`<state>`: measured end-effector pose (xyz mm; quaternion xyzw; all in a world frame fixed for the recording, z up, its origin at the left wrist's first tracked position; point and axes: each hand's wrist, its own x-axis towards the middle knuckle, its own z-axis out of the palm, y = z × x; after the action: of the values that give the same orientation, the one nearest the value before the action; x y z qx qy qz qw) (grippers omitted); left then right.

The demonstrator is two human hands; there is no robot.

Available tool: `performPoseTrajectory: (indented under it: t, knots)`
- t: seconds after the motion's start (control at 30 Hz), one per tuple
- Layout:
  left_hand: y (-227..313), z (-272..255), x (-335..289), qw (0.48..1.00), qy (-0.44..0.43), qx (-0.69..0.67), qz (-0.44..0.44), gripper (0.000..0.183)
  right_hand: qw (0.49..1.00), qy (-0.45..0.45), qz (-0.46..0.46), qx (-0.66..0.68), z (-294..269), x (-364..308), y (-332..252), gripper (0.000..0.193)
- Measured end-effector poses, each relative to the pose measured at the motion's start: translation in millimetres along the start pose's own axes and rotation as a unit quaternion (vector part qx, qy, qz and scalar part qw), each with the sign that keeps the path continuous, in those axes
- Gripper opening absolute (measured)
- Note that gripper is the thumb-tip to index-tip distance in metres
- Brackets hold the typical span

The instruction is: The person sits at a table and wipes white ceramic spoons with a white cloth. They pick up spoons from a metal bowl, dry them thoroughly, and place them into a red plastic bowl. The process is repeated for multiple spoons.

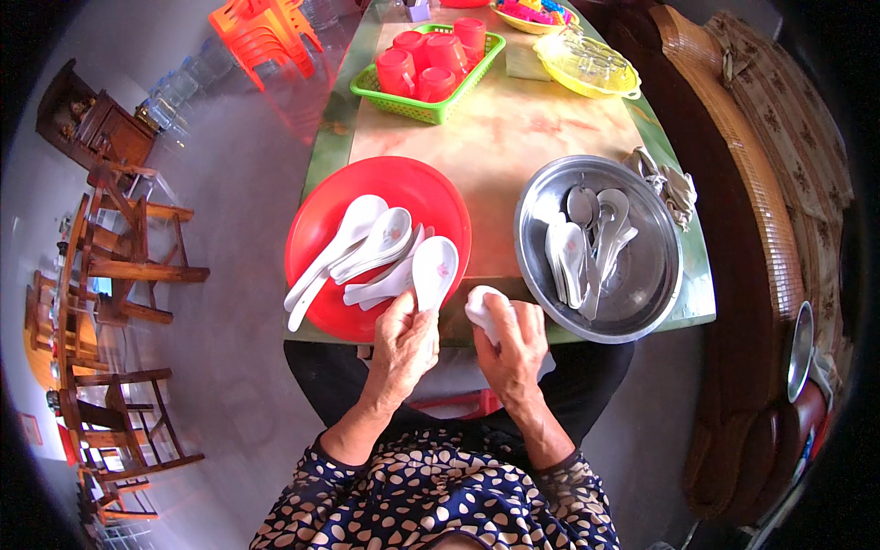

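My left hand [403, 344] is closed round the handle of a white soup spoon [434, 266], whose bowl with a faint pink print points away from me. That spoon is at the near right rim of a red basin [440, 192], where several more white spoons [364, 215] lie. A crumpled white cloth [490, 310] is bunched in my right hand [516, 346], just right of the spoon and apart from it. Farther right, a steel basin [646, 284] holds white spoons [570, 257] and a few metal ones [580, 203].
A green basket [417, 107] of red cups [446, 55] stands farther up the table [495, 183]. Beyond lie a yellow basket [587, 69] and a bowl of colourful pieces [532, 11]. Bunched gloves or cloth [674, 192] rest at the right edge. A wooden bench [761, 229] runs alongside.
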<state>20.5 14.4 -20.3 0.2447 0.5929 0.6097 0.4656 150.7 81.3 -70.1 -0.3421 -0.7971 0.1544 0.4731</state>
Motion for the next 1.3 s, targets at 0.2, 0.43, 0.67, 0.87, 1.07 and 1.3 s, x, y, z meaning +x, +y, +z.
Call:
performPoseTrajectory:
  t: [0.2,0.43,0.67,0.87,1.07,1.3]
  knots:
    - [1,15,-11,0.988,-0.014,0.146,0.041,0.032,0.999,-0.043,0.018,0.019,-16,27,-21,0.043]
    - [-12,14,-11,0.974,-0.023,0.214,0.076,0.035,0.993,-0.088,0.018,0.083,-16,28,-18,0.042]
    - [-1,23,-16,0.982,-0.047,0.181,0.034,0.036,0.998,0.057,-0.016,-0.018,0,40,-7,0.045]
    - [-4,22,-17,0.982,-0.045,0.169,0.064,0.041,0.998,0.064,-0.005,-0.012,0,37,-8,0.045]
    - [-1,13,-15,0.983,-0.050,0.158,0.083,0.045,0.983,-0.147,0.014,0.107,-21,31,-11,0.035]
    - [3,10,-17,0.990,-0.074,0.124,0.004,0.046,0.985,-0.108,0.002,0.132,-21,30,-12,0.038]
